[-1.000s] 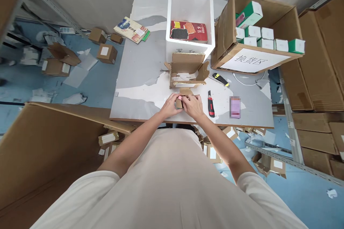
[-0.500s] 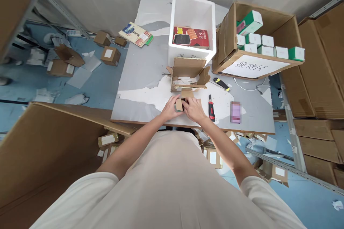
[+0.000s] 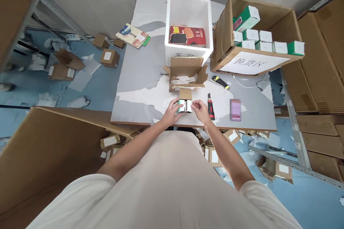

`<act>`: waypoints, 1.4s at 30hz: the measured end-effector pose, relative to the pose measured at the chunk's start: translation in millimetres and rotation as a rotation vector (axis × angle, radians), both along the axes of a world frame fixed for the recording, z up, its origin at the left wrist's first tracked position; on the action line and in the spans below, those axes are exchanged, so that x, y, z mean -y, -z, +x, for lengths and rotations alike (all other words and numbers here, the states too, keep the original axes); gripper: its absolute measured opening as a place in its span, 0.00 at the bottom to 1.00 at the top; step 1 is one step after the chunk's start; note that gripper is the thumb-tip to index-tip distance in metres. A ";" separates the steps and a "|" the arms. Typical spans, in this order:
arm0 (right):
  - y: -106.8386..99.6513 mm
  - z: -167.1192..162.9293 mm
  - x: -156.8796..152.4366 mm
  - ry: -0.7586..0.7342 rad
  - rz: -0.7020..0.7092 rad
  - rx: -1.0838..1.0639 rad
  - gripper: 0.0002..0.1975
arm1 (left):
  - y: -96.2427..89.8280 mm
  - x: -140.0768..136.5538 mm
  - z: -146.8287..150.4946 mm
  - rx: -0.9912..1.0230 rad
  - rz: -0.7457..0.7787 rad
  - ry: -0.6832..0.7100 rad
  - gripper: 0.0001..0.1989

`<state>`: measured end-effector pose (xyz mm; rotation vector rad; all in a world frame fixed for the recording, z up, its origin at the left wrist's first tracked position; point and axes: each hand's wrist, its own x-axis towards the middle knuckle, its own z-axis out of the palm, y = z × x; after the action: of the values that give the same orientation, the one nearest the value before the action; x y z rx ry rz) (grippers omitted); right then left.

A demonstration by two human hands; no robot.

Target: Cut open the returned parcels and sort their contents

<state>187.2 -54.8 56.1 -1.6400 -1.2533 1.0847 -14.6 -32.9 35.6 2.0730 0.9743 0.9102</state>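
A small cardboard box (image 3: pixel 185 106) stands near the table's front edge. Its brown top flap (image 3: pixel 185 94) is raised at the back, while white flaps lie partly folded over the opening with a narrow gap between them. Green shows along its left side. My left hand (image 3: pixel 170 112) grips that left side, thumb at the top edge. At the right edge, my right hand (image 3: pixel 200 108) has its fingertips pinched on a white flap. A red and black utility knife (image 3: pixel 211 107) lies just right of my right hand. Behind the small box sits a torn open carton (image 3: pixel 186 65).
A white foam box (image 3: pixel 189 10) with a red book (image 3: pixel 188 36) stands behind. To its right, a large carton (image 3: pixel 220 39) holds several green-and-white boxes. A yellow and black cutter (image 3: pixel 220 82) and a blurred pink item (image 3: pixel 235 110) lie at right; booklets (image 3: pixel 131 35) lie back left.
My right hand has drawn back from the small box's opening to its right edge. The white flaps now cover most of the opening, where a dark gap showed before.
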 end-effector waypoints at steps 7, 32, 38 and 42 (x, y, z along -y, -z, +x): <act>-1.1 2.4 -22.6 -0.200 -0.011 -0.253 0.56 | -1.1 -6.0 -1.0 0.061 -0.105 0.068 0.21; -18.2 2.6 8.8 -0.634 0.235 0.832 0.27 | 4.8 -11.4 1.8 0.144 -0.267 0.054 0.27; -26.6 -8.9 19.4 -0.620 0.213 1.038 0.32 | 1.7 -8.7 -2.0 0.124 -0.197 0.080 0.27; -19.7 -3.3 19.2 -0.597 0.181 0.906 0.33 | 1.8 -11.4 -7.4 0.017 -0.038 0.127 0.20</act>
<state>184.0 -74.0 75.8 -1.7009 -2.4579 0.4711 -22.0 -21.5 33.8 2.0660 0.8348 0.8363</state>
